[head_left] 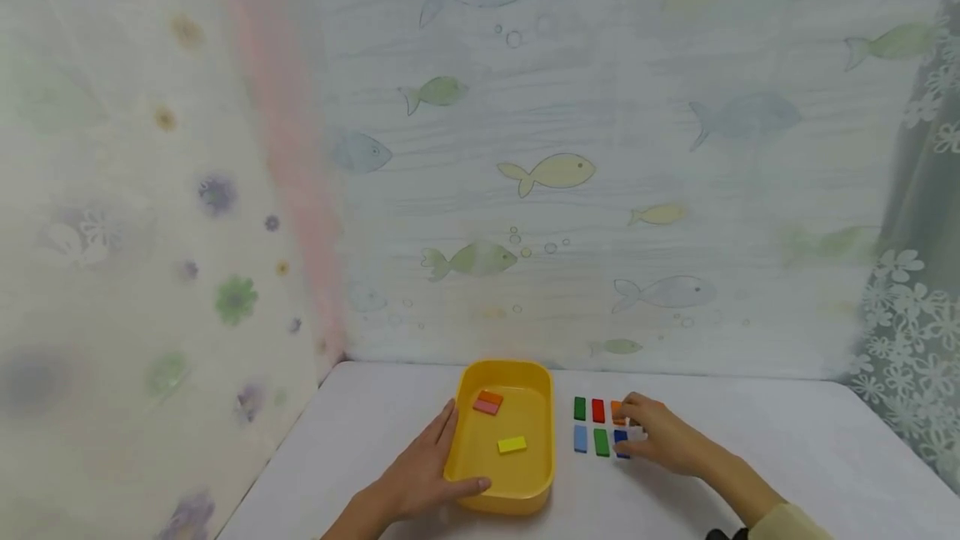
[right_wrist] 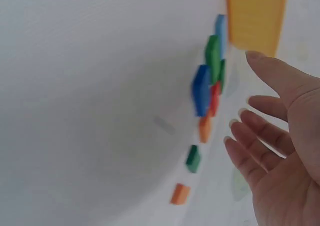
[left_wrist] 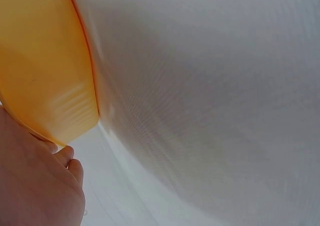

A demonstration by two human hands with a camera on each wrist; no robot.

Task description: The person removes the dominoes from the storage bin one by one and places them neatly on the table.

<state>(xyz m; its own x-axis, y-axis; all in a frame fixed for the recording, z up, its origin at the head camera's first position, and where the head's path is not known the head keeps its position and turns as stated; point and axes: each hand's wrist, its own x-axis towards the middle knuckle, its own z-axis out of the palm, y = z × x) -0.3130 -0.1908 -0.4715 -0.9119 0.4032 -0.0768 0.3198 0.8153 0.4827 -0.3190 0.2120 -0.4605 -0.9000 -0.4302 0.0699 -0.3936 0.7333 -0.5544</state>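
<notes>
A yellow plastic tub (head_left: 546, 432) stands on the white table. My left hand (head_left: 420, 473) holds its near-left corner, fingers along the outer wall and thumb over the near rim. Inside lie an orange block (head_left: 491, 397), a pink block (head_left: 485, 408) and a yellow block (head_left: 512, 445). Right of the tub are rows of flat blocks: dark green (head_left: 580, 408), red (head_left: 597, 411), orange (head_left: 617, 412), light blue (head_left: 581, 439), green (head_left: 602, 442), dark blue (head_left: 621, 443). Above the right-hand blocks hovers my right hand (head_left: 667, 438), fingers apart and nothing between them.
In the right wrist view another dark green block (right_wrist: 193, 159) and another orange block (right_wrist: 180, 194) continue the row; my right hand hides them from the head view. A fish-patterned curtain (head_left: 547, 273) hangs behind the table, a flowered one (head_left: 187, 273) at the left.
</notes>
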